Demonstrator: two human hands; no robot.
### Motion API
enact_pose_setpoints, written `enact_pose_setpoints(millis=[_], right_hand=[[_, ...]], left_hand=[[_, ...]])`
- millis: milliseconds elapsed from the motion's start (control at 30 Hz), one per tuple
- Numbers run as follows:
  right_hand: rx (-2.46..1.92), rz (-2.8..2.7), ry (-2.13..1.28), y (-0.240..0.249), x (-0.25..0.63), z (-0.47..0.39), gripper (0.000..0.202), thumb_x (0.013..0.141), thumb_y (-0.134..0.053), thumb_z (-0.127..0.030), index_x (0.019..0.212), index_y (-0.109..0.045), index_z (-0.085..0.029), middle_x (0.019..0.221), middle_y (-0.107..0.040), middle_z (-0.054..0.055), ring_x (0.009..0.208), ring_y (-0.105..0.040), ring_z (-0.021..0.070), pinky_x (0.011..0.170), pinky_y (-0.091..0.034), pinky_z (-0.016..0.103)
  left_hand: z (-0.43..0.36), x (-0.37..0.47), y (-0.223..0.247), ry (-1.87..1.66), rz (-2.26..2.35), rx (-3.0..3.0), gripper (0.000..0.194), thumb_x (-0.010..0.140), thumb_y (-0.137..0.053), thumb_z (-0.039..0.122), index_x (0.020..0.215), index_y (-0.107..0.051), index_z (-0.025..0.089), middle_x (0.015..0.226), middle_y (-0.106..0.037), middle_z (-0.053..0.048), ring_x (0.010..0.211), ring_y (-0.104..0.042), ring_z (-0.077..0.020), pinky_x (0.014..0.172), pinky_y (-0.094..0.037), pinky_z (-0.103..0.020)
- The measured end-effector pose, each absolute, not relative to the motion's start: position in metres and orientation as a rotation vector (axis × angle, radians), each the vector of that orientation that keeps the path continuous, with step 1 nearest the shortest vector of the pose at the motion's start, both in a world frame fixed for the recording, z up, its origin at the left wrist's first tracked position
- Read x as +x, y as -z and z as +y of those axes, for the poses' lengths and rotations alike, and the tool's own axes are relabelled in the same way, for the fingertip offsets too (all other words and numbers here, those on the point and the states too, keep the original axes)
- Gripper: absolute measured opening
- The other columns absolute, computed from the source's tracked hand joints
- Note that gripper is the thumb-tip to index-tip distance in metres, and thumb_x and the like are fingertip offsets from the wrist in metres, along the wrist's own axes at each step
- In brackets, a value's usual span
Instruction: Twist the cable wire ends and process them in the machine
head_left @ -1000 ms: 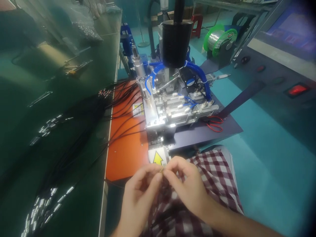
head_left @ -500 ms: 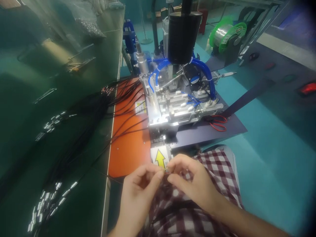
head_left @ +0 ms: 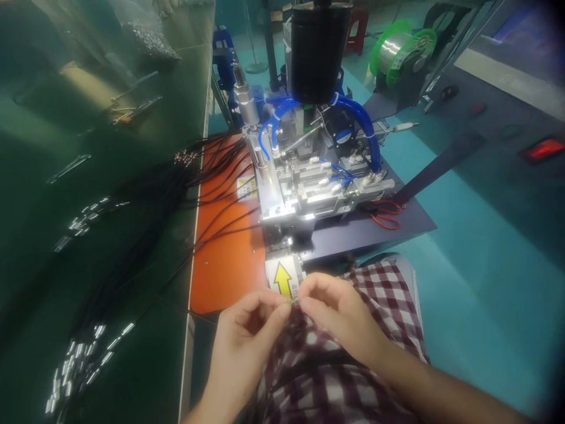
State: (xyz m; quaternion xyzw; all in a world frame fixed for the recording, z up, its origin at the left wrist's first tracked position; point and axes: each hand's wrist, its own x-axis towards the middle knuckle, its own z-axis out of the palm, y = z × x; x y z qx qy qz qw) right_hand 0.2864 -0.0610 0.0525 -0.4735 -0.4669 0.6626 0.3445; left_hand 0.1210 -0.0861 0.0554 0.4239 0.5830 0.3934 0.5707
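Note:
My left hand [head_left: 249, 347] pinches the end of a thin dark cable near the lower middle of the head view. Close beside it, my right hand [head_left: 342, 318] has thumb and forefinger pressed together on a fine yellow-green wire [head_left: 294, 301] that spans the small gap between the hands. Just beyond the fingertips lies a white plate with a yellow arrow [head_left: 282, 280]. Behind it stands a metal machine [head_left: 309, 182] with blue air hoses. Several black cables [head_left: 225, 232] run over an orange plate [head_left: 225, 271] into its left side.
A dark green table [head_left: 145, 365] on the left bears a cable bundle with shiny metal ends [head_left: 75, 365] and tweezers [head_left: 68, 169]. A green wire spool [head_left: 401, 53] stands at the back right. A black cylinder [head_left: 320, 56] hangs above the machine.
The whole view has shifted slightly, so the machine and table appear further left and higher. My right thumb has closed up to its forefinger at the wire.

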Motion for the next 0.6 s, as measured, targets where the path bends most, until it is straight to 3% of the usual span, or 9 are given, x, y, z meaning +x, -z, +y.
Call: enact_pose_setpoints(millis=[233,433,600], right_hand=[[-1.284,-1.343,-1.529,-0.050,0.285,-0.065,0.005,0.077,-0.061,-0.016,0.072,-0.060,-0.017,0.059,-0.050,-0.005,0.056,-0.045,0.0094,0.053,-0.036,0.022],[-1.163,-1.278,-1.797,-0.048,0.286,-0.057,0.009,0.081,-0.057,-0.016,0.073,-0.057,-0.018,0.057,-0.046,-0.007,0.050,-0.041,0.0084,0.049,-0.035,0.022],[-0.918,-1.713,-1.595,-0.044,0.298,-0.043,0.013,0.081,-0.057,-0.007,0.075,-0.060,-0.017,0.075,-0.057,-0.001,0.069,-0.051,0.0112,0.065,-0.042,0.023]], left_hand=[[-0.088,0.123,-0.053,-0.904,1.350,1.030,0.014,0.080,-0.068,0.033,0.077,-0.067,0.019,0.073,-0.062,0.000,0.069,-0.054,-0.0119,0.064,-0.043,-0.020],[-0.083,0.118,-0.057,-0.853,1.353,1.030,0.017,0.078,-0.069,0.034,0.073,-0.067,0.018,0.068,-0.058,0.001,0.064,-0.049,-0.0106,0.060,-0.041,-0.019],[-0.074,0.106,-0.060,-0.589,1.192,0.907,0.020,0.074,-0.073,0.035,0.071,-0.067,0.017,0.060,-0.053,0.003,0.054,-0.040,-0.0067,0.051,-0.033,-0.017]])
